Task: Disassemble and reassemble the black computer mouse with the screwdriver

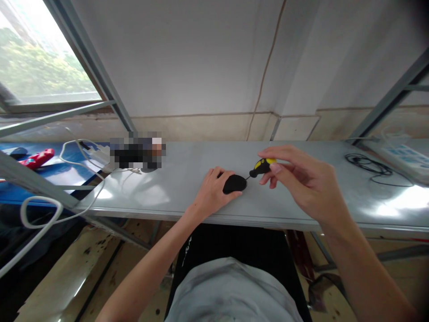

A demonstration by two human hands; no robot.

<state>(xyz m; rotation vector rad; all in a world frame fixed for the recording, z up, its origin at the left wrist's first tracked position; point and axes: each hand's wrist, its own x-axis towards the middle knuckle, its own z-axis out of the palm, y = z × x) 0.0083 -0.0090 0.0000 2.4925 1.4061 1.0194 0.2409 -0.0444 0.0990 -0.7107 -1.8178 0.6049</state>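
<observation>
My left hand (216,190) grips a black computer mouse (234,184) on the grey table, fingers along its far side and thumb along the near side. In my right hand (301,179) is a screwdriver (262,167) with a short black and yellow handle, pinched at the handle's end between thumb and fingers. Its thin shaft slants down to the left, and the tip meets the right end of the mouse. Whether the tip sits in a screw is too small to tell.
A coiled black cable (368,165) lies at the right, beside a white power strip (409,156). At the left are white cords (72,162), a pixelated patch, and a red object (42,157) on a blue surface. Metal posts (97,62) rise at both ends of the grey table (181,161).
</observation>
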